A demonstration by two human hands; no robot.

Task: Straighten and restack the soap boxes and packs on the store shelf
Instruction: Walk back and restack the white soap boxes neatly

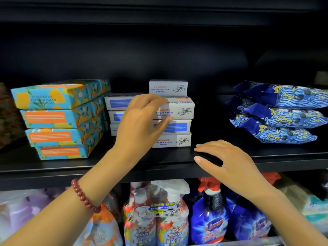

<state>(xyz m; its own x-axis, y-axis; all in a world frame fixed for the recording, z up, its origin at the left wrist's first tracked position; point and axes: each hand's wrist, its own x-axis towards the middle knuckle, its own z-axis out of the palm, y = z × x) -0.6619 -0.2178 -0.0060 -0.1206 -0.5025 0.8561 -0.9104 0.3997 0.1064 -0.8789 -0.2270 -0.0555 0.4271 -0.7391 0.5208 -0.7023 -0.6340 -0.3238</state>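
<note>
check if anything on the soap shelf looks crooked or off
Yes. In the white soap stack, the second box, which the left hand pinches, juts right past the boxes below, and the top box sits shifted left on it. The blue-orange stack at left is stepped, its lower boxes shifted right.

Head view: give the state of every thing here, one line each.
Left hand, grips second white box of front stack.
Right hand, open, resting on shelf edge.
Front white stack, four high, uneven.
Rear white stack, three high, uneven.
Orange-blue boxes, four high, staggered.
Blue packs, three piled flat.
Spray bottles, upright, lower shelf.
</note>
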